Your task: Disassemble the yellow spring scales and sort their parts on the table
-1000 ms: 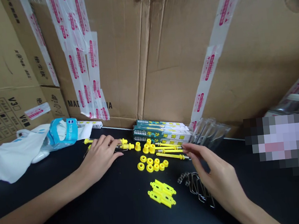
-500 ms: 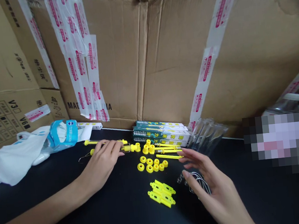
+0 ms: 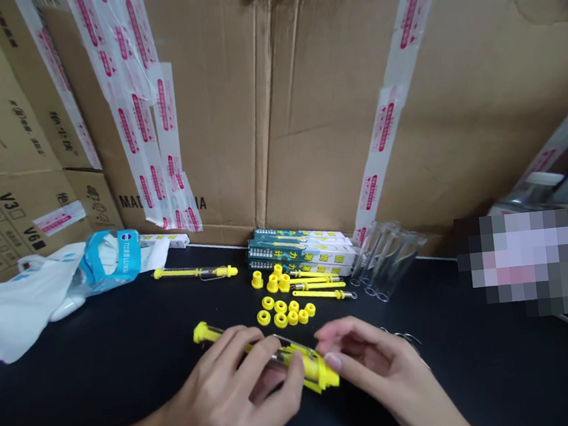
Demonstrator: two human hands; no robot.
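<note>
My left hand (image 3: 231,392) is wrapped over a clear spring scale (image 3: 206,332) with yellow ends, held tilted above the front middle of the table. My right hand (image 3: 378,358) has its thumb on the scale's right yellow end, its fingers curled close by. The yellow flat plates (image 3: 313,388) lie below that end, mostly covered by the scale and left hand. Thin metal wire parts (image 3: 407,336) show behind my right hand, largely hidden. Another spring scale (image 3: 194,273) lies farther back on the left.
Several yellow rings (image 3: 281,319), yellow caps (image 3: 272,283) and yellow rods (image 3: 319,294) lie mid-table. Behind them are stacked printed boxes (image 3: 301,255) and clear tubes (image 3: 389,263). A blue-white plastic package (image 3: 112,259) lies left. A cardboard wall (image 3: 204,113) closes the back.
My left hand has brought the spring scale from the back left toward the front middle. My right hand has shifted left and its fingers have closed in at the scale's end.
</note>
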